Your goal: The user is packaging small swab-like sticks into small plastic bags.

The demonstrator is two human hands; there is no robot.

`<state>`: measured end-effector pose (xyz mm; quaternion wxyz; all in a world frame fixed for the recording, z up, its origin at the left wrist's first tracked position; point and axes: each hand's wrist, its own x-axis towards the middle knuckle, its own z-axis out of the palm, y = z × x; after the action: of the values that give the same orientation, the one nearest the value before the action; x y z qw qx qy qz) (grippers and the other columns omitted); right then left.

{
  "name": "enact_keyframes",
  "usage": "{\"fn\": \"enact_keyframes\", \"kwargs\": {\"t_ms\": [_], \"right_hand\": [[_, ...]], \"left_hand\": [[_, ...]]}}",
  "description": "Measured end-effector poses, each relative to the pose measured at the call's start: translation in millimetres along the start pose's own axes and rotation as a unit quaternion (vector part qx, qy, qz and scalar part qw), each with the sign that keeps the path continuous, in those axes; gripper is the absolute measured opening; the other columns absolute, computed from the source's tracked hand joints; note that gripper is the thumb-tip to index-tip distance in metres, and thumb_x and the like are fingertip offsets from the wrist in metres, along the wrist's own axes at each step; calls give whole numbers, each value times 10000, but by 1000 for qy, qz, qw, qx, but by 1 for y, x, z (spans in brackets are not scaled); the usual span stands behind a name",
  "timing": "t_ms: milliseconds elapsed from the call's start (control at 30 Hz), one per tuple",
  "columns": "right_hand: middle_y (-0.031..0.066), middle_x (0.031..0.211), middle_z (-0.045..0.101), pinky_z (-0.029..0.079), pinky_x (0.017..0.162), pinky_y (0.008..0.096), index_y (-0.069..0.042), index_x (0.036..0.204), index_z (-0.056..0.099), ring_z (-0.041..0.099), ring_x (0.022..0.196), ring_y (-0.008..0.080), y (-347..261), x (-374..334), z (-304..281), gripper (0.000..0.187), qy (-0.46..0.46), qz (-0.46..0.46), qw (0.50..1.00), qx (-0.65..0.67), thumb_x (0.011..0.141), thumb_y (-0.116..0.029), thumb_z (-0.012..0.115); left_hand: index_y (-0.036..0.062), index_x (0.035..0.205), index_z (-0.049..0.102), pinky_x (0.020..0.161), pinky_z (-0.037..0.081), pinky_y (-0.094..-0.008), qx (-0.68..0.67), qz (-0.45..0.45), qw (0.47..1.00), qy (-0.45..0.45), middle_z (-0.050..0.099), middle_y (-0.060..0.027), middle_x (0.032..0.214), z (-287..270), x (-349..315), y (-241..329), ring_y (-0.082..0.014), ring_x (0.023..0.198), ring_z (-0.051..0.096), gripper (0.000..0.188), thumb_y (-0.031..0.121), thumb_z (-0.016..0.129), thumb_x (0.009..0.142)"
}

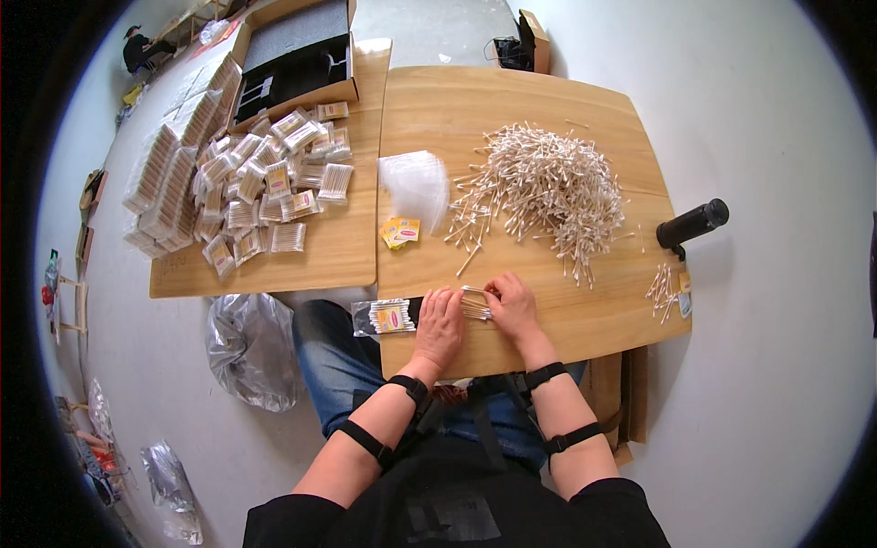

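At the table's near edge, a small row of cotton swabs lies between my two hands. My left hand is closed over its left end, fingers pressed together and bent down. The thumb and fingers of my right hand pinch the swabs from the right. Just left of my left hand lies a clear plastic bag of cotton swabs with a yellow-and-red card inside, partly past the table edge. A dark strip shows between this bag and my left hand, which hides the rest of it.
A large heap of loose swabs lies beyond my hands. Left of it are flat clear bags and yellow cards. Filled packs cover the left table beside an open carton. A black cylinder stands at the right edge.
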<state>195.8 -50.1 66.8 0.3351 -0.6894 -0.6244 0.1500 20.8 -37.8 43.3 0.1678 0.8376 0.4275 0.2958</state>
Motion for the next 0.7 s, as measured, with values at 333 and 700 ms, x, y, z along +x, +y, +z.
{"fn": "enact_keyframes", "kwargs": {"t_ms": [333,700], "right_hand": [[114,984,585,494,795,427,-111,995,653,586,942,320,-11,41,12,233,34,-53,997,-43,764,-81,669],[111,901,571,489,752,422,-66,824,604,575,913,323,-1,24,1,142,-41,-51,995,-78,757,-125,714]], "left_hand": [[67,1300,487,1137,253,-491,56,26,998,-14,466,-136,1359,4,3,5,-314,1339,379,460,183,600,869],[66,1364,452,1151,224,-495,0,-4,1000,-31,420,-120,1437,3,1,-1,-292,1389,330,529,247,594,887]]}}
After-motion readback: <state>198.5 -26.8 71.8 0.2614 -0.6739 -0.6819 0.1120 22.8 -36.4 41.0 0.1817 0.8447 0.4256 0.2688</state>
